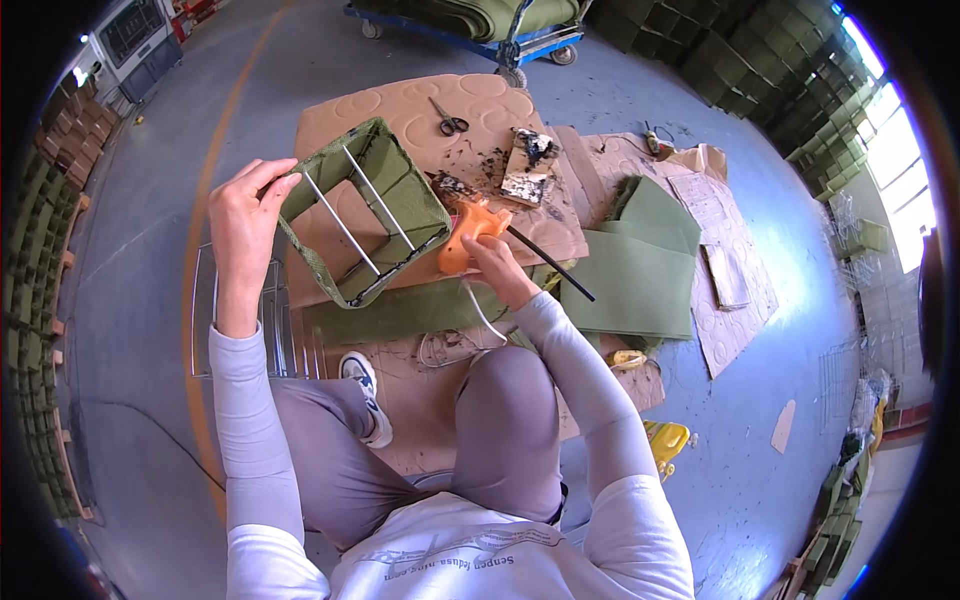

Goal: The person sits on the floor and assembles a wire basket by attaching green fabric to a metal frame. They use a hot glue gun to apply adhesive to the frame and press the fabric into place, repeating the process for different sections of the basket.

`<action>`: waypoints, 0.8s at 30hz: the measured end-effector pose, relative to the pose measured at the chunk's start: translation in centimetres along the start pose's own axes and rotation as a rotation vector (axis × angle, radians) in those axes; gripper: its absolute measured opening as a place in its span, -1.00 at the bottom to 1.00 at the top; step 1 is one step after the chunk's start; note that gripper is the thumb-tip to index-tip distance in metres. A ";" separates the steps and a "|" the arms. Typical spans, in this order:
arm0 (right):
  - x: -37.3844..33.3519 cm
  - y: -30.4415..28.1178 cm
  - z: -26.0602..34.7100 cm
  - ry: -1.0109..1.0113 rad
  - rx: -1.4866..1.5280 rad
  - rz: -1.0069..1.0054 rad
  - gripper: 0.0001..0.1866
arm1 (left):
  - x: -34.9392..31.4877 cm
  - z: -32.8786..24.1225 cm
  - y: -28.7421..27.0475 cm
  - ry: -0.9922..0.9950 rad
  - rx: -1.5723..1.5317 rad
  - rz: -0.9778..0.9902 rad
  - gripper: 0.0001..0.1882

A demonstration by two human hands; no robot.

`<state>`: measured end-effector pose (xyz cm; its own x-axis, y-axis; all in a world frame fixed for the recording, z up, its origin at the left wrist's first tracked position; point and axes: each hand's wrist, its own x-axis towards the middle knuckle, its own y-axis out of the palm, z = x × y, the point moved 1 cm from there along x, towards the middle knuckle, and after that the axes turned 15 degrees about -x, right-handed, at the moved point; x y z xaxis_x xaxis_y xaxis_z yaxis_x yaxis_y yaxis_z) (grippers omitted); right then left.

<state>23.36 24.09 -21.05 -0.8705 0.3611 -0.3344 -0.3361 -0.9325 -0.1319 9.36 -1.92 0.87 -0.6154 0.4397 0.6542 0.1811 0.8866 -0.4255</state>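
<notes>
My left hand (252,205) pinches the upper left rim of a green fabric-covered box frame (352,288) between thumb and fingers. The open frame is tilted, and two thin metal rods run across it. Wrapped in my right hand (503,272) is an orange glue gun (468,228), its front close against the frame's right corner. A black glue stick (552,263) juts out of the gun's back, and a pale cord hangs below. Its nozzle is hidden by the frame. Past the gun, a block smeared with black glue (522,188) lies on the cardboard-covered work surface (345,108).
Black scissors (452,125) lie at the far side. Green fabric sheets (640,275) spread to the right. Wire frames (272,315) stand by my left forearm. A blue trolley (545,45) carries green rolls at the back. Stacked green boxes (745,70) line the right wall.
</notes>
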 end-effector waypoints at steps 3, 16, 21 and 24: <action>-2.9 -1.4 -0.7 -0.152 -0.249 -0.135 -0.54 | 0.3 -0.6 0.4 0.003 -0.014 0.037 -0.84; -34.8 -19.3 -19.3 0.131 0.040 -1.367 -0.65 | 5.4 14.1 -5.0 -0.100 0.046 0.238 -0.74; -52.3 -21.7 -37.2 0.629 -0.148 -1.773 -0.64 | 8.6 17.6 0.3 -0.050 0.072 0.377 -0.69; -50.0 -19.0 -38.0 0.751 0.338 -1.452 -0.54 | 8.6 18.1 -2.4 -0.023 0.140 0.328 -0.67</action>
<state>86.91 23.88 -37.27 0.5346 0.6958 -0.4797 -0.8001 0.2339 -0.5524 -10.25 -2.86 -3.78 -0.5590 0.6931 0.4551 0.2661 0.6698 -0.6932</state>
